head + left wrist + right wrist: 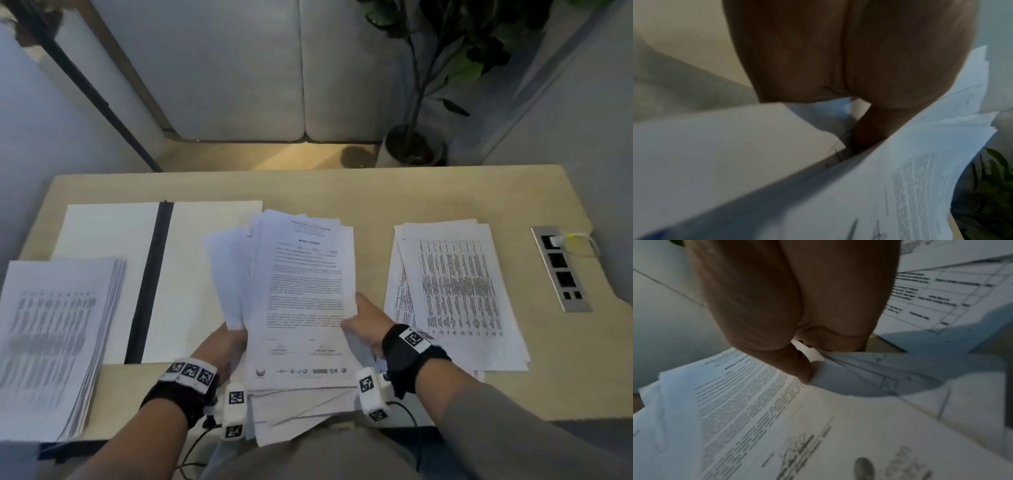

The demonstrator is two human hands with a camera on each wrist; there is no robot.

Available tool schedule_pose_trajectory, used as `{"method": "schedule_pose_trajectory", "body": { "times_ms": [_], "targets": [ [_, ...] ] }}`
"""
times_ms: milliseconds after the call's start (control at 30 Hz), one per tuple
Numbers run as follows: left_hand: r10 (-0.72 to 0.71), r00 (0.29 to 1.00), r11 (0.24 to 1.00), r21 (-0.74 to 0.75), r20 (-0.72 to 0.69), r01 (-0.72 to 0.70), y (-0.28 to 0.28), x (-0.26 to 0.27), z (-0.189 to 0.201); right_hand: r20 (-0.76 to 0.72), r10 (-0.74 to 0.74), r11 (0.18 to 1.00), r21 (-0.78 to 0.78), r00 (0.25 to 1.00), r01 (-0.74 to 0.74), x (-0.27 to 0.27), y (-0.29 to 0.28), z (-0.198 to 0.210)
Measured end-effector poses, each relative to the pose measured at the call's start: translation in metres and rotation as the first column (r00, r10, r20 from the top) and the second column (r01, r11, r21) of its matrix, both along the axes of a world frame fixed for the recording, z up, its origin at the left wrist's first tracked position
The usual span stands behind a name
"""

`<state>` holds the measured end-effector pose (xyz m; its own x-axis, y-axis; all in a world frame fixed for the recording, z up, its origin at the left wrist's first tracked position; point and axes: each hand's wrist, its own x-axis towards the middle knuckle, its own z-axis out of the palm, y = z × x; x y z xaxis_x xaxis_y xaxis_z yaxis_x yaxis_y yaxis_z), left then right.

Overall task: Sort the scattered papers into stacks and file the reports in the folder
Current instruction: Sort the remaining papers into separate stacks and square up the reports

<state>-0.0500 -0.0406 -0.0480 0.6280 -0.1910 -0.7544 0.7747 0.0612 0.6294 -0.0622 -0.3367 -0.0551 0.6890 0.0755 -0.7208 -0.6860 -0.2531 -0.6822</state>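
Both hands hold up a loose bundle of weekly reports [301,294] over the middle of the desk, its sheets fanned and uneven. My left hand [224,342] grips the bundle's left edge from behind. My right hand [363,318] pinches its right edge, thumb on the front page [760,402]. The left wrist view shows my palm [849,53] against the sheets [900,178]. An open white folder [191,274] with a black spine lies flat at the left. A stack of table sheets [455,291] lies on the right, another stack [51,342] at the front left.
The wooden desk [342,188] carries a socket strip [561,270] with a plugged cable at its right edge. Beyond the desk stand a potted plant [411,147] and a grey sofa [239,68].
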Motion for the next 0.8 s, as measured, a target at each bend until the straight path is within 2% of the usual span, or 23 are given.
{"method": "schedule_pose_trajectory", "body": {
  "times_ms": [100,167,200,267,333,400,467,533,567,600,633,700,800],
  "targets": [
    [0.198,0.973,0.978,-0.040,-0.114,-0.204,-0.005,0.007,0.008,0.049,-0.028,0.999,0.022,0.998,0.027,-0.003,0.000,0.005],
    [0.245,0.967,0.969,0.002,-0.074,-0.246,-0.007,0.012,0.005,0.075,-0.042,0.998,0.040,0.996,0.039,-0.003,-0.001,0.015],
    [0.197,0.980,0.979,0.060,-0.005,-0.197,-0.006,0.014,0.001,0.091,-0.042,0.998,0.049,0.995,0.038,-0.003,-0.003,0.017],
    [-0.007,0.990,0.964,0.265,0.142,-0.031,-0.003,0.015,-0.011,0.115,-0.020,0.998,0.065,0.993,0.013,-0.004,-0.008,0.025],
    [-0.122,0.980,0.932,0.358,0.157,0.058,-0.001,0.016,-0.019,0.116,-0.007,1.000,0.015,0.993,0.005,-0.003,-0.021,0.027],
    [-0.171,0.973,0.896,0.435,0.157,0.088,-0.002,0.021,-0.024,0.176,-0.110,0.982,-0.134,0.978,0.135,0.002,-0.049,0.023],
    [-0.212,0.963,0.857,0.504,0.167,0.101,-0.008,0.027,-0.024,0.278,-0.238,0.887,-0.329,0.931,0.325,0.006,-0.093,0.016],
    [-0.221,0.958,0.859,0.501,0.181,0.103,-0.011,0.032,-0.022,0.305,-0.283,0.694,-0.590,0.909,0.414,0.007,-0.145,0.011],
    [-0.219,0.955,0.867,0.488,0.201,0.096,-0.013,0.036,-0.021,0.266,-0.308,0.588,-0.701,0.913,0.403,0.005,-0.169,0.010],
    [-0.230,0.949,0.868,0.485,0.214,0.101,-0.016,0.039,-0.017,0.193,-0.356,0.527,-0.766,0.914,0.367,0.000,-0.190,0.008],
    [-0.227,0.947,0.884,0.457,0.227,0.103,-0.019,0.043,-0.016,0.105,-0.399,0.518,-0.794,0.911,0.319,-0.005,-0.205,0.006],
    [-0.178,0.957,0.918,0.390,0.229,0.077,-0.029,0.051,-0.014,-0.047,-0.407,0.554,-0.807,0.912,0.206,-0.016,-0.223,0.002],
    [-0.127,0.971,0.950,0.307,0.203,0.060,-0.046,0.062,-0.008,-0.084,-0.350,0.594,-0.790,0.933,0.152,-0.022,-0.223,-0.009]
  ]
}}
